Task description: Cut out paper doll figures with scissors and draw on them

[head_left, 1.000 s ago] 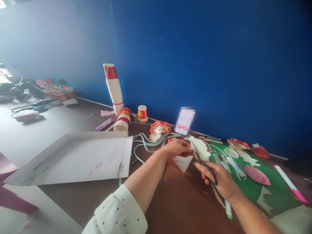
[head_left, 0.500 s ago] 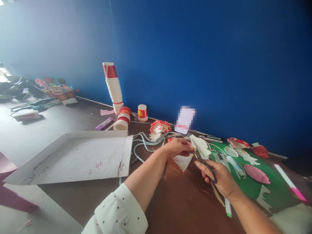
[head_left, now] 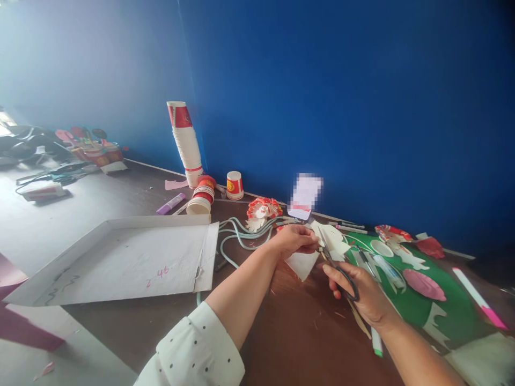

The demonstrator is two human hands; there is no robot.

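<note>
**Scissors at the Paper: Angle Reset**

1. Change. Over the last second the white paper piece has tipped flatter, showing more of its broad face. The scissors have shifted slightly toward the left hand. Forearms and surrounding items hold essentially the same positions.

2. Meaning. From where I stand, this reads as a small correction of the cutting line; the cutting itself appears to be in progress.

3. Hand state. The left hand pinches the near-left edge of the paper, its fingers curled. The right hand grips the scissors by their black handles, blades directed away from the body and lying against the paper.

4. Workpiece location. The paper is held between the hands, near the border where the brown table meets the green mat. A loose white paper lies below the left hand. A fringed red-and-white cup sits beyond it, beside pale cables.

5. Limits of view. The left fingertips hide the gripped edge. The blade spread and cut depth cannot be determined. Finger placement inside the handles is partly concealed. A tan strip runs under the right hand, its far end covered. The white card is pixelated beyond reading. The dotted sleeve and the right forearm are cut off at the lower edge.
</note>
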